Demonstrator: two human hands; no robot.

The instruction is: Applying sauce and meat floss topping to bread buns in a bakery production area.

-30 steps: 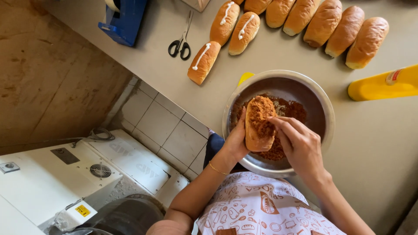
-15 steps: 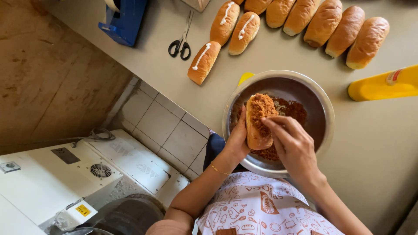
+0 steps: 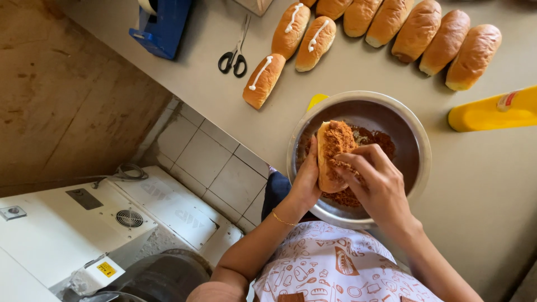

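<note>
Far left, a white machine [image 3: 84,223] with a small round vent is seen down on the floor level, next to a strip of white tiles [image 3: 207,162]. Up top, a blue tape dispenser [image 3: 162,25] is parked at the edge of the bench [image 3: 503,184], and black-handled scissors [image 3: 235,56] are laid just beside it. Then three buns with a white cream line [image 3: 291,50] are lined up, the nearest one a bit apart from the other two.

In the middle, the left hand [image 3: 305,187] is wrapped around a split bun [image 3: 330,156], fingers clamped on its side, and the bun is held upright-ish over a metal bowl [image 3: 417,140]. The bun's open top is covered in brown shredded filling [image 3: 338,137]. More of the same filling is piled in the bowl's bottom. A thin gold bracelet [image 3: 282,219] is worn on that wrist.

The right hand [image 3: 380,187] is pressed against the bun's filled side, fingers pinched together on a bit of the shreds. A patterned apron [image 3: 335,268] is seen below.

Further right, a row of plain buns [image 3: 430,33] is laid along the top, and a yellow squeeze bottle [image 3: 492,109] is lying on its side, well apart from the bowl.
</note>
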